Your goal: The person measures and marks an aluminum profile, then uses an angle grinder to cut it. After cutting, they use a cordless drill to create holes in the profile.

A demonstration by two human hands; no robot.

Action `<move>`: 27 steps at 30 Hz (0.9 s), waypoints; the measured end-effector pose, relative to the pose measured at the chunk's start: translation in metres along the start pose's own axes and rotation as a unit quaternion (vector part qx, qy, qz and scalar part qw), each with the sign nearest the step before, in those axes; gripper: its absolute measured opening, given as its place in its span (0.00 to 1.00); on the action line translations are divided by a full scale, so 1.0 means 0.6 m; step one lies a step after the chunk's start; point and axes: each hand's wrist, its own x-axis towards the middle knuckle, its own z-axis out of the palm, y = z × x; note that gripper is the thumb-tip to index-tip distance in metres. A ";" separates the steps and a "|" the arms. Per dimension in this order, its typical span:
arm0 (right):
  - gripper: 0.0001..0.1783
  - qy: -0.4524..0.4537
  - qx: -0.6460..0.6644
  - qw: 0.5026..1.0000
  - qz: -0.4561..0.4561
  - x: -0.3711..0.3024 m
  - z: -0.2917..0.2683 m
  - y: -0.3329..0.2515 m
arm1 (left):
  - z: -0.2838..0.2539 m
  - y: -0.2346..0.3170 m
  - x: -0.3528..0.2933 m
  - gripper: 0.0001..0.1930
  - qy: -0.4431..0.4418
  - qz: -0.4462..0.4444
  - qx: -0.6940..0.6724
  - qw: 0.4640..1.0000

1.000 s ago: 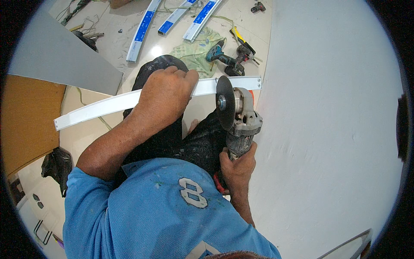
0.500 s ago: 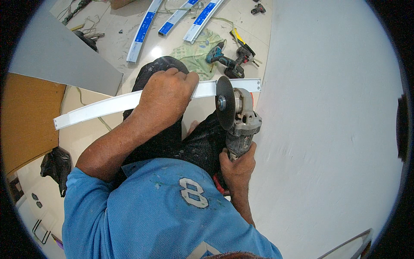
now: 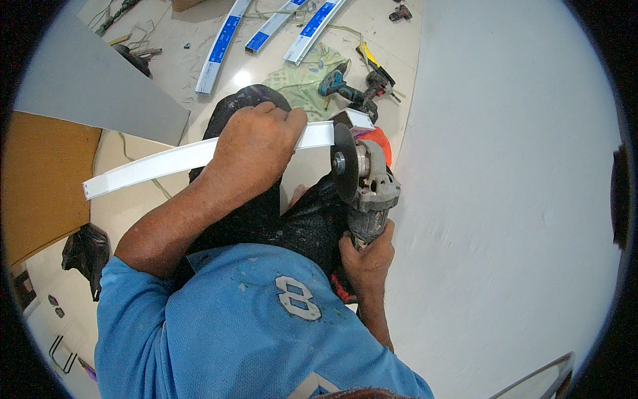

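**On the knee, at the disc: white strip under the grinder**

Over the person's lap, above a pale tiled floor [image 3: 166, 219]. Left hand [image 3: 256, 149] is wrapped over a long white strip [image 3: 153, 166], fingers curled tight across its top edge, pressing it down on the dark-trousered knee. The strip runs from far left across the knee to the cutting disc [image 3: 343, 163].

Right hand [image 3: 365, 256] is closed around the rear body of an angle grinder [image 3: 369, 186], palm under, thumb side up. The disc stands on edge, its face toward the left hand, meeting the strip just right of the knuckles. A short white offcut [image 3: 359, 118] shows beyond the disc, angled away from the main run; whether it is fully parted I cannot tell.

Judgement: the step in hand is the crosscut itself, at or near its end. The next move calls for a steady left-hand clamp so the strip does not twist against the disc, and for keeping the disc clear of the fingers and the leg below, both close to it.

Around: a teal cordless drill [image 3: 335, 83] and a yellow-handled tool lie on the floor ahead, near a green cloth. Three blue-and-white strips [image 3: 222, 43] lie further off. A grey board [image 3: 86, 86] leans at left; a white wall [image 3: 518, 199] fills the right.
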 end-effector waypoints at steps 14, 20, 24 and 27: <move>0.38 0.007 0.018 1.000 -0.019 0.004 0.004 0.014 | 0.003 0.001 0.000 0.06 0.002 0.006 0.015 1.000; 0.37 0.015 0.015 0.999 -0.027 -0.001 0.003 0.002 | 0.000 -0.001 0.000 0.21 -0.042 -0.020 0.011 0.999; 0.37 0.012 0.013 1.000 -0.022 0.000 0.000 -0.005 | -0.001 0.000 0.003 0.10 -0.005 -0.003 0.007 1.000; 0.39 -0.003 0.057 0.998 -0.034 0.008 -0.020 0.009 | -0.009 0.005 -0.002 0.13 -0.001 -0.006 0.005 1.000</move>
